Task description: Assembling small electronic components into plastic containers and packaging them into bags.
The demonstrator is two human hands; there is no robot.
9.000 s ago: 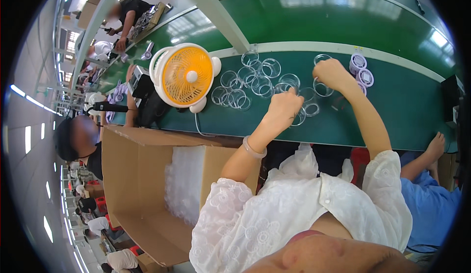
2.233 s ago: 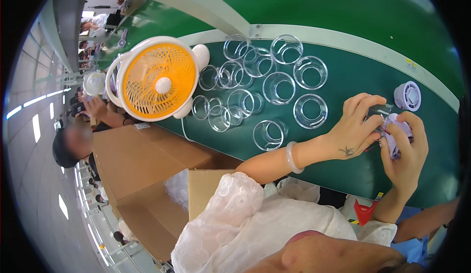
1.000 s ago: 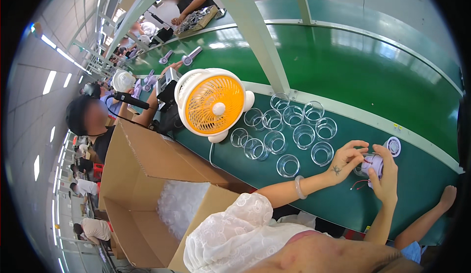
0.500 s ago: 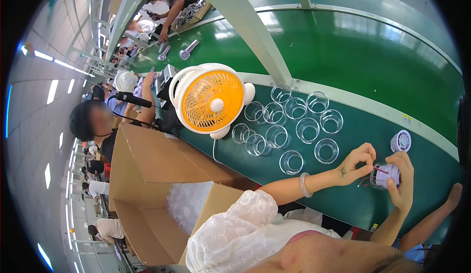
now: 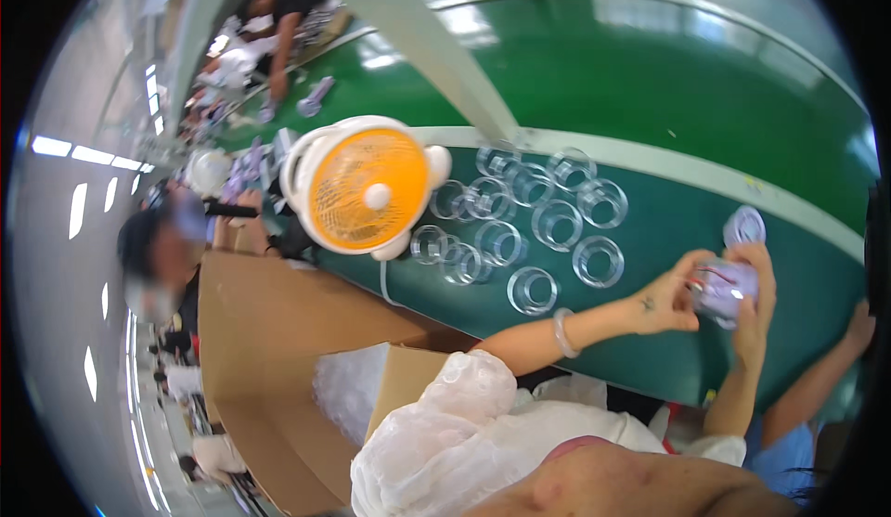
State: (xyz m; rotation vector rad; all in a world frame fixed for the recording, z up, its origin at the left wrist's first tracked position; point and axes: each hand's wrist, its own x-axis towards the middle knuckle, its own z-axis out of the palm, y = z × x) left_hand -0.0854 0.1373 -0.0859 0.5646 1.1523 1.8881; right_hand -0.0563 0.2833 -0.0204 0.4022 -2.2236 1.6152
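Note:
At the right of the head view, both hands are at a clear plastic cup with a lavender part and thin red wires inside (image 5: pixel 724 294). My right hand (image 5: pixel 756 303) wraps its far side, thumb below and fingers above. From the other side my left hand (image 5: pixel 670 294), with a pale bangle on its wrist, has thumb and fingers closed at the cup's rim by the wires. Blur hides the exact fingertip contact. Just beyond my right fingers stands a lavender and white round part with a slotted face (image 5: pixel 744 226).
Several clear cups (image 5: pixel 599 262) stand left of my hands on the green table. An orange and white fan (image 5: pixel 362 187) stands beyond them. An open cardboard box (image 5: pixel 269 331) with clear plastic sits at my left. Another person's arm (image 5: pixel 817 368) lies at the right edge.
My left hand has gone from pinching at the red wires to the rim of the cup. The cup has tilted. The whole view has shifted and blurred a little.

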